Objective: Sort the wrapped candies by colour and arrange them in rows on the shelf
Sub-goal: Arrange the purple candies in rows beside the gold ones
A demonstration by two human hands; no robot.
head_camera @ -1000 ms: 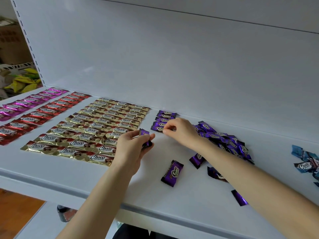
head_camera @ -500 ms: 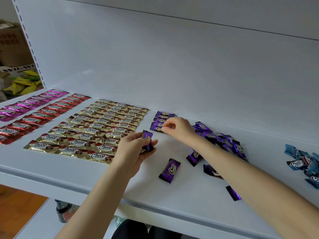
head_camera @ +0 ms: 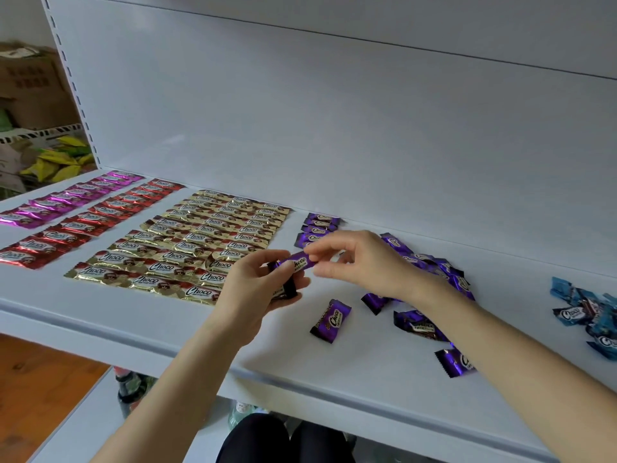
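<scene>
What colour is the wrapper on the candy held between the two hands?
The held candy is purple with white lettering; head view.

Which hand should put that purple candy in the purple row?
Probably the right hand: it pinches the purple candy and sits beside the purple row. The left hand is farther and grips a second candy.

i see pink candies (head_camera: pixel 66 202), red candies (head_camera: pixel 96 218), gold candies (head_camera: pixel 200 242) in rows on the shelf (head_camera: pixel 367 369); a short purple row (head_camera: pixel 319 227), a loose purple heap (head_camera: pixel 434 265), one purple candy (head_camera: pixel 298 262) held above.
</scene>
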